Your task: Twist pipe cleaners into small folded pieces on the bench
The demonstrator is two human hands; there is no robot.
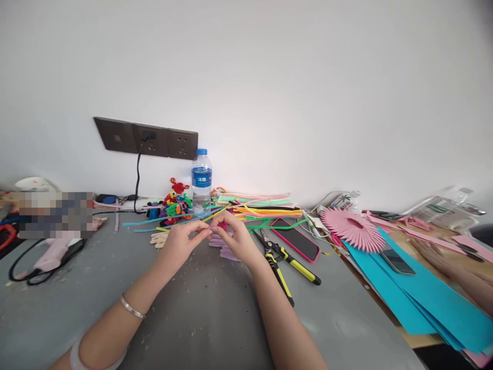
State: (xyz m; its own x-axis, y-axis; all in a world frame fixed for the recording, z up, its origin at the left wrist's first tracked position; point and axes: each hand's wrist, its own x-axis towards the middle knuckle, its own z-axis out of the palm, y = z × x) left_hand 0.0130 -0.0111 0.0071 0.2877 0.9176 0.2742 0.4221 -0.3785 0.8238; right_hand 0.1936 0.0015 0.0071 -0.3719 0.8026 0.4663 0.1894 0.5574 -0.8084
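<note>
Magenta piece (223, 225) by pinched hands (181, 240) (239, 239)

A matt grey bench (192, 329), flecked with small pale scraps, ran up to the wall. Along its back stood a water bottle (202, 200) with a blue cap, colourful fuzzy figures (179, 206) just left of it, and loose pipe cleaners (269, 211) spread to its right. Nearer the front lay a smartphone (296, 240) in a pink case, with yellow-and-black pliers (278, 276) just beside it, jaws apart. Lilac fuzzy pieces (228, 252) lay around the middle, cream ones (157, 240) to their left. A pale pink corded tool (57, 252), partly pixelated, rested at far left.
</note>
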